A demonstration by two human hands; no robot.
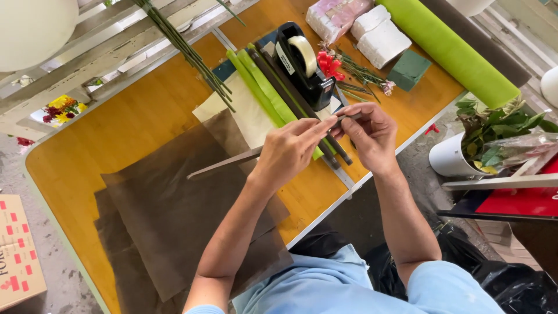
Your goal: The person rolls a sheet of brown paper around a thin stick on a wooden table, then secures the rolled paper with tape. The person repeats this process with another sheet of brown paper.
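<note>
left hand (289,152) and right hand (372,135) pinch the upper end of a thin rolled brown paper strip (226,163) between fingertips, just below the black tape dispenser (303,64); strip slants down-left over brown paper sheets (174,209) on the wooden table (104,145); rolling looks finished; no tape visible on it yet; green rolled strips (264,87) lie beside.

Matt brown paper sheets (174,203) on a smooth, glossy wooden table (116,134); black plastic tape dispenser (302,72).
</note>
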